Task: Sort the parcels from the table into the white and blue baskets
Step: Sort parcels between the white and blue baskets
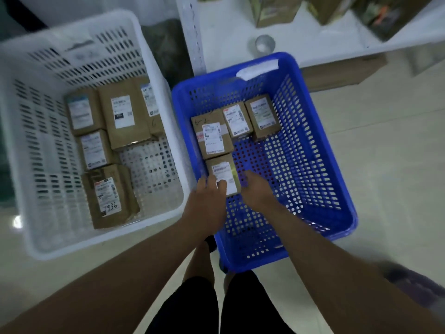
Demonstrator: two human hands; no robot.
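Observation:
A small brown parcel (222, 172) with a white label lies on the floor of the blue basket (320, 131), near its left wall. My left hand (207, 201) grips its near left corner, and my right hand (255, 189) holds its right side. Three more labelled parcels (237, 121) lie in a row behind it in the blue basket. The white basket (36, 116) on the left holds several brown parcels (120, 114), one marked 936 (108, 196).
Both baskets stand on a pale tiled floor. A white table (313, 44) at the top carries cardboard boxes (274, 10) and a small round metal object (264, 43). My legs in dark shorts show at the bottom centre.

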